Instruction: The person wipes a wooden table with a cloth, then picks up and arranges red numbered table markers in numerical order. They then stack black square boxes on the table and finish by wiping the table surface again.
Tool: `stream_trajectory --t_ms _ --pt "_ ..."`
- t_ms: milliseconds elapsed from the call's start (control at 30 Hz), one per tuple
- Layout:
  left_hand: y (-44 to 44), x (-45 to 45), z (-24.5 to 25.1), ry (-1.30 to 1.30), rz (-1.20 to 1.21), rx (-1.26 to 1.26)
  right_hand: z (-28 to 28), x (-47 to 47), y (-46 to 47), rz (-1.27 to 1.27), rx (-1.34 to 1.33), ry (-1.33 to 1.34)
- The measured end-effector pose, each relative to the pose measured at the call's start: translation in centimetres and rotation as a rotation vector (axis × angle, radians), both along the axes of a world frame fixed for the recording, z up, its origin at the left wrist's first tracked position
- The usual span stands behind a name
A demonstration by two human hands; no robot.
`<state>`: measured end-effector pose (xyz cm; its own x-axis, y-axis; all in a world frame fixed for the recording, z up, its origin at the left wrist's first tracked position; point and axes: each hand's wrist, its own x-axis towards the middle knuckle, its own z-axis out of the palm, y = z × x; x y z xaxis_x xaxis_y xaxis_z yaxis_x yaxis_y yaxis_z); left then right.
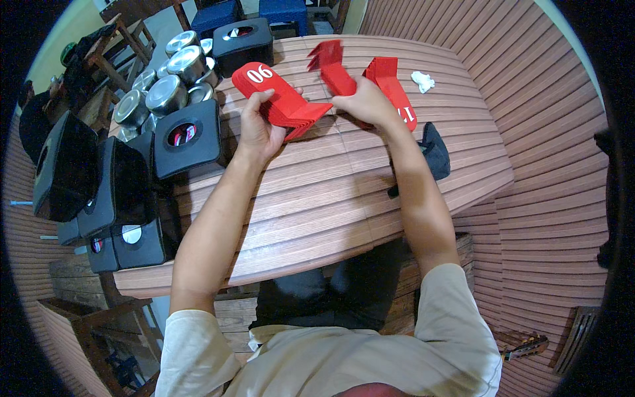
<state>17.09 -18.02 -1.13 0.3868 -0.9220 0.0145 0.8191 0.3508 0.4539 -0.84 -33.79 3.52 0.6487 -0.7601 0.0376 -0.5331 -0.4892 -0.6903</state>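
My left hand grips a nested stack of bent red number signs, with a white number on its top face. The stack is held above the wood-grained table. In my right hand are more red bent signs, their far end blurred. How many they are, I cannot tell. Just beyond that hand stands another red sign stack, also marked with a white number and partly hidden by my wrist. Beside my right forearm lies a dark cloth item.
Black tissue boxes are piled along the left side. Behind them several round steel containers are heaped. Another black box stands at the far edge. A crumpled white tissue lies at the right. A guitar headstock shows low right.
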Motion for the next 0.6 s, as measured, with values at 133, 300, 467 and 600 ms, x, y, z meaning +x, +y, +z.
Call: stream_trajectory --t_ms 133,300,467,600 --pt "-0.6 -0.4 -0.1 -0.116 -0.033 0.191 1.1 -1.6 -0.5 0.12 0.485 -0.437" --pt "-0.5 -1.2 0.6 -0.266 -0.023 0.153 2.4 -0.9 1.8 0.202 0.506 -0.41" --pt "-0.7 -1.6 1.4 -0.375 -0.081 0.143 1.1 0.7 3.3 0.163 0.598 -0.548" --pt "-0.6 -1.9 1.7 -0.313 -0.041 0.197 0.6 0.7 1.8 0.006 0.706 -0.66"
